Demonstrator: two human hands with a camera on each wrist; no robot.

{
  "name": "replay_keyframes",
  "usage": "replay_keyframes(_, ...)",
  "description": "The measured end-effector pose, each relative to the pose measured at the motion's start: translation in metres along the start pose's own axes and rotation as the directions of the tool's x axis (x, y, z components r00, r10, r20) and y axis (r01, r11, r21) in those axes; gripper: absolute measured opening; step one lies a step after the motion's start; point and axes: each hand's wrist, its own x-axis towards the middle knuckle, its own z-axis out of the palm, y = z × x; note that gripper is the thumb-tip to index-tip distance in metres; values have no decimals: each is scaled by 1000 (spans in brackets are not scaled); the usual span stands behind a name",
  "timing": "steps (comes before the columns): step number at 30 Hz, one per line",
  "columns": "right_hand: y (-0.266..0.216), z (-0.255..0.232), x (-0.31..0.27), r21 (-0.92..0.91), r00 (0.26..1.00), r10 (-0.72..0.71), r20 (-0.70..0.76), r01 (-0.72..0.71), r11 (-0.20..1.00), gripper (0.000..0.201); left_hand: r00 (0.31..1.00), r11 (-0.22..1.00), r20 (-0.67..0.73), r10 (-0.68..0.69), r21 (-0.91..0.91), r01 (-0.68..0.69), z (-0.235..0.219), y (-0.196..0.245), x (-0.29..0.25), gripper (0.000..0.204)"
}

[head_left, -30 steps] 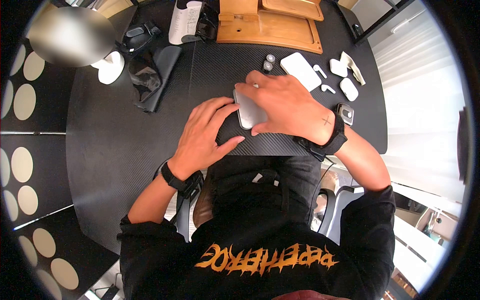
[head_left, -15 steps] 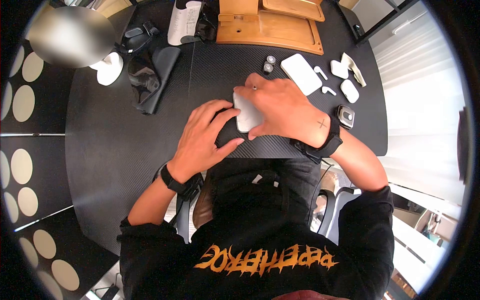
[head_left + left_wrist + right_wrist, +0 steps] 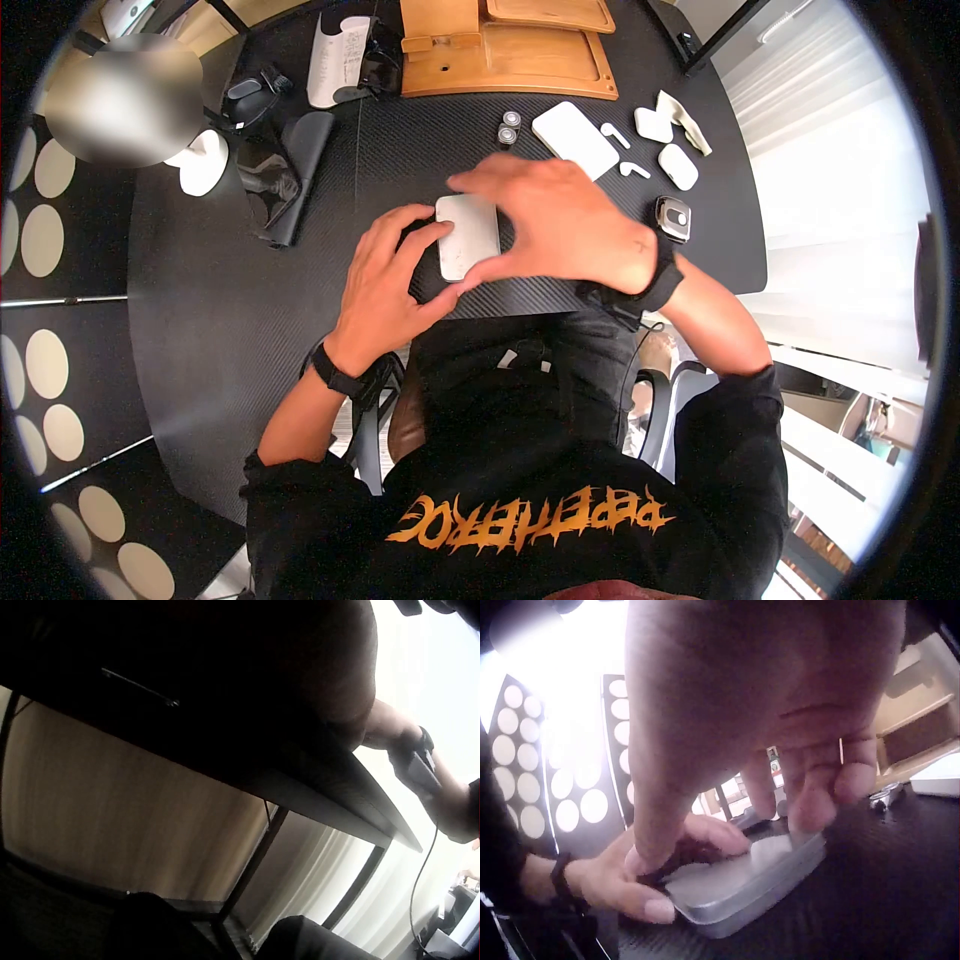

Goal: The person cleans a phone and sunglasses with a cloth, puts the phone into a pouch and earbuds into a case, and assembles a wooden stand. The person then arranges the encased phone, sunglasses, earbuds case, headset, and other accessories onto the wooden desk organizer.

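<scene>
While looking down on the black desk (image 3: 230, 320), am recording a flat, silver-sided tin (image 3: 469, 238) lying near the person's edge of it, between both hands. Am finding the left hand (image 3: 383, 280) touching the tin's left side with fingers loosely bent and thumb spread toward the near corner, not visibly clasping. Am observing the right hand (image 3: 570, 225) arching over the tin with thumb and fingers spread wide, having no evident hold; being unable to tell fingertip contact from near-contact there. Am noting two small cylinders (image 3: 509, 128), a white slab (image 3: 575, 140) and two white earbuds (image 3: 617, 136) lying beyond the right hand, and a wooden stand (image 3: 530, 65) standing farther back.
</scene>
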Motion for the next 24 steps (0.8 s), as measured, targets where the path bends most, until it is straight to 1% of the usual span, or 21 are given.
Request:
replay_keyframes(1,8,-5,-3,4,997,-8,-72,8,1000,78,1000,1000,-16,3,15,-3,1,0,0,65)
replay_keyframes(2,17,-11,-6,-43,995,14,-94,-18,999,73,1000,1000,-18,2,13,-1,1,-1,-1,65)
replay_keyframes(6,50,-40,-23,-253,975,161,-152,-196,948,61,997,1000,-77,-22,19,24,2,-3,-3,62)
replay_keyframes(7,58,-45,-30,-268,961,209,-180,-252,930,58,994,999,-104,-42,13,43,2,-3,-3,61)
replay_keyframes(8,67,-50,-37,-269,962,208,-177,-251,930,58,994,999,-105,-44,11,45,3,-3,-3,61)
replay_keyframes(10,80,-60,-49,-299,947,277,-163,-315,901,53,984,998,-164,-65,1,66,3,-2,-2,57)
replay_keyframes(11,77,-66,-51,-310,922,373,-108,-387,868,50,985,998,-162,-65,0,65,4,-2,-2,57)
replay_keyframes(13,81,-69,-59,-330,910,402,-100,-412,849,48,976,995,-194,-98,8,102,5,-2,-3,51)
replay_keyframes(15,89,-70,-68,-349,896,434,-94,-438,828,47,975,994,-196,-103,2,105,5,-3,-2,48)
replay_keyframes(17,103,-66,-74,-340,911,408,-55,-402,850,44,974,994,-199,-108,-1,110,5,-3,-2,46)
replay_keyframes(18,106,-67,-75,-340,909,413,-57,-407,848,44,973,992,-199,-121,0,124,5,-2,-2,45)
replay_keyframes(20,107,-74,-78,-218,890,455,-22,-448,867,36,972,991,-193,-130,-6,132,6,-2,-2,45)
replay_keyframes(21,110,-78,-81,-221,888,459,-23,-452,864,36,972,992,-198,-127,-8,128,6,-2,-2,45)
replay_keyframes(23,112,-91,-87,-266,886,451,-103,-462,846,37,972,992,-201,-126,-17,125,6,-2,-2,45)
replay_keyframes(24,106,-97,-90,-269,884,456,-102,-466,843,37,971,991,-197,-133,-15,132,6,-2,-2,45)
